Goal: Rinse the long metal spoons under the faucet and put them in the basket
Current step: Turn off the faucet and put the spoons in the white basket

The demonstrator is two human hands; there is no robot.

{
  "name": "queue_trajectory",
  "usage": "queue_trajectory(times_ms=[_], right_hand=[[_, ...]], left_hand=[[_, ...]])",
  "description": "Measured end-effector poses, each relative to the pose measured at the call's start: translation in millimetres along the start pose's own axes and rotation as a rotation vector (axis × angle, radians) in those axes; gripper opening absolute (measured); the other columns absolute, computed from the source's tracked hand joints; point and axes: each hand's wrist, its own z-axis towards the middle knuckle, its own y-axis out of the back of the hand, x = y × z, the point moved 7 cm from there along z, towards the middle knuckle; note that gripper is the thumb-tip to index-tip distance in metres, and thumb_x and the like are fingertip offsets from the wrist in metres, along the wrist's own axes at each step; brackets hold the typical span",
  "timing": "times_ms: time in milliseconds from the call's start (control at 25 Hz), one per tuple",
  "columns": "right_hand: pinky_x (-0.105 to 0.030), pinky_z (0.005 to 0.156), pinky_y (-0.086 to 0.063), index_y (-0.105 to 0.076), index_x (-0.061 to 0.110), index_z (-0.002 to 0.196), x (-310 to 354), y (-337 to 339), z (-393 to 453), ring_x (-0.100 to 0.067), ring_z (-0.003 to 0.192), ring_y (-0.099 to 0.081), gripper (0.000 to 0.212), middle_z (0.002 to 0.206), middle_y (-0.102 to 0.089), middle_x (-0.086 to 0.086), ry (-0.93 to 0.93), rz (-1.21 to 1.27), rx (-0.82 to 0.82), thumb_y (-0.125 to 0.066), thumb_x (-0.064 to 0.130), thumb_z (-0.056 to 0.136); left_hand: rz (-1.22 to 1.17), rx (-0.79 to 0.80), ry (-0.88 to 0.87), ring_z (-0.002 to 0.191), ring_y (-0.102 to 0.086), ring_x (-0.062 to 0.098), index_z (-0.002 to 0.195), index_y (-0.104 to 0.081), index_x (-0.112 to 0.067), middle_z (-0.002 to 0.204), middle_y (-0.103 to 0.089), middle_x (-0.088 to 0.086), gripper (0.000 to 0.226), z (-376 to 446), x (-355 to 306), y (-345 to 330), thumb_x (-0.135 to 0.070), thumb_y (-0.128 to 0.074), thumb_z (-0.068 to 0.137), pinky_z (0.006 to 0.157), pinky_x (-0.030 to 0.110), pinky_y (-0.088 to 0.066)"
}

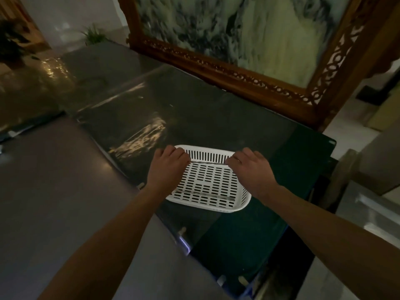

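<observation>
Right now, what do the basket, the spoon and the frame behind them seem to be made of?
Basket: most likely moulded plastic, matt white, judging by its even slots and rounded rim.
Spoon: probably metal, a thin grey bar with a dull gleam, held at its ends by the left hand and the right hand.
Frame: seemingly carved wood, reddish-brown with pierced fretwork.

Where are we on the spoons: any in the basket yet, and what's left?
One long metal spoon already seems to lie along the near side of the white basket. In hand: the left hand and right hand each pinch an end of another spoon, held level over the basket's far side. Left: lowering it in. No faucet or further spoons are in view, so I can't tell whether more remain.
</observation>
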Motion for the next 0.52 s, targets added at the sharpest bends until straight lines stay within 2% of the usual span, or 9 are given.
queue_trajectory(times_ms=[160,240,360,520], right_hand=[[-0.037,0.085,-0.046,-0.066,0.02,0.109,2.8,-57.9,8.0,-0.024,0.103,-0.058,0.027,0.105,-0.067,0.0,-0.024,-0.015,0.177,-0.066,0.018,0.082],[-0.04,0.092,-0.045,-0.063,0.021,0.115,4.5,-84.2,11.2,-0.025,0.11,-0.055,0.032,0.113,-0.065,0.0,-0.019,-0.008,0.253,-0.064,0.018,0.084],[-0.041,0.096,-0.045,-0.06,0.023,0.119,7.6,-121.1,16.4,-0.023,0.112,-0.054,0.036,0.117,-0.064,0.001,0.001,-0.023,0.365,-0.066,0.018,0.083],[-0.038,0.094,-0.046,-0.06,0.025,0.117,9.8,-160.6,21.0,-0.02,0.107,-0.057,0.039,0.114,-0.067,0.004,0.008,-0.018,0.458,-0.072,0.025,0.08]], left_hand=[[-0.028,0.087,-0.013,0.104,-0.055,0.024,0.1,-0.062,-0.024,0.106,-0.065,-0.001,0.03,1.0,10.1,-51.0,-0.024,-0.075,0.073,0.09,0.046,-0.043],[-0.004,0.157,-0.038,0.105,-0.054,0.023,0.102,-0.061,-0.025,0.108,-0.064,-0.003,0.031,-1.0,10.7,-78.7,-0.024,-0.074,0.074,0.092,0.046,-0.042],[0.003,0.289,-0.074,0.112,-0.051,0.025,0.108,-0.06,-0.025,0.116,-0.062,-0.002,0.036,-3.6,10.0,-120.5,-0.023,-0.072,0.074,0.099,0.05,-0.038],[0.035,0.416,-0.153,0.118,-0.049,0.026,0.111,-0.06,-0.023,0.12,-0.062,0.0,0.039,0.7,8.6,-166.6,-0.023,-0.071,0.074,0.103,0.051,-0.034]])
